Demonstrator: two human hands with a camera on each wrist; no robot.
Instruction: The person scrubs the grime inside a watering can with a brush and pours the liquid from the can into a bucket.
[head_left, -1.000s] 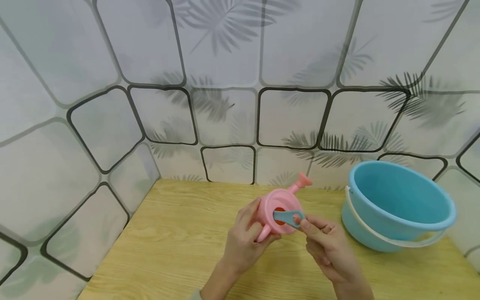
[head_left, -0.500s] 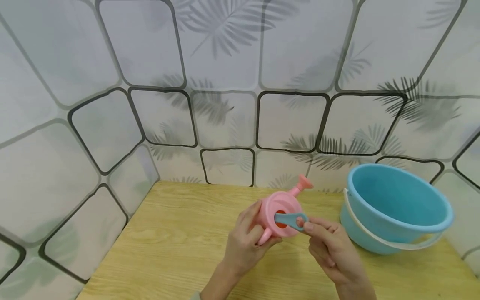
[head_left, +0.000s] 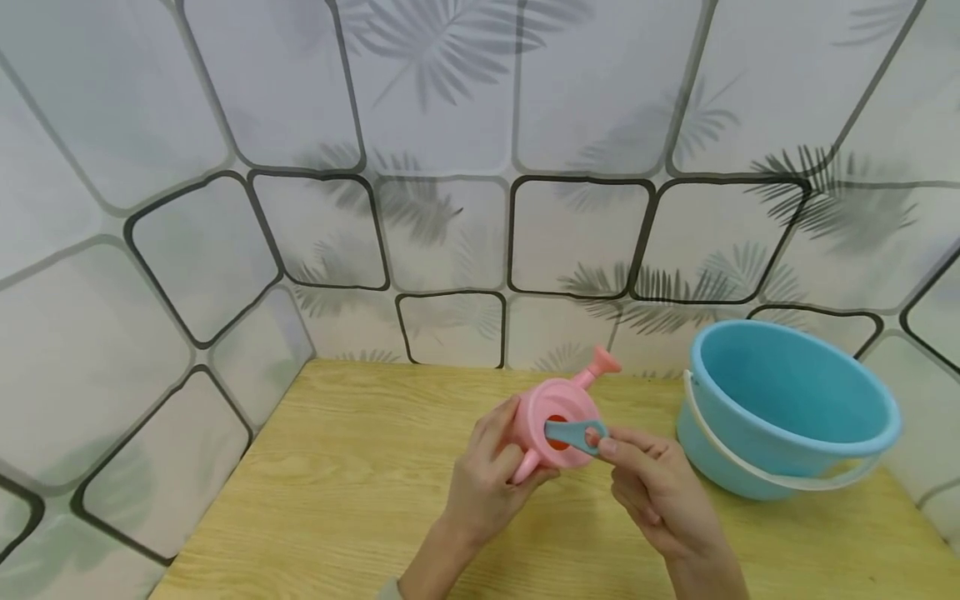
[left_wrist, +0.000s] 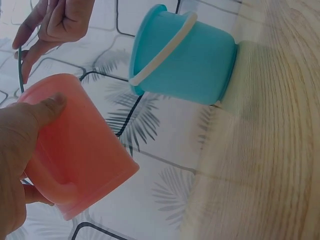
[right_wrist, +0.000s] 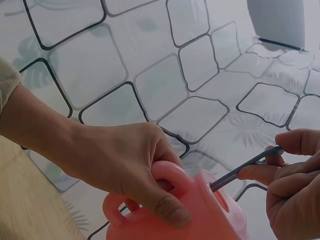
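A pink toy watering can [head_left: 536, 408] is tilted so that its round opening faces the head camera, its flared spout [head_left: 603, 362] pointing up and right. My left hand [head_left: 483, 483] grips the can by its side and handle; the left wrist view shows the thumb along its wall [left_wrist: 90, 145]. Between thumb and fingers, my right hand [head_left: 663, 487] pinches the ring end of a flat blue-grey handle [head_left: 573, 433]. The other end of that handle goes into the can's opening, where something red-orange [head_left: 558, 440] shows. What the handle ends in is hidden inside.
A light blue bucket [head_left: 757, 458] with a white carrying handle [head_left: 750, 468] stands on the wooden table [head_left: 337, 483], right of my right hand. Patterned wall covering [head_left: 450, 233] rises behind the table and along its left side.
Both hands keep their hold. The right hand with the blue-grey handle moves only slightly against the can; the rest of the scene shifts a little with the head camera.
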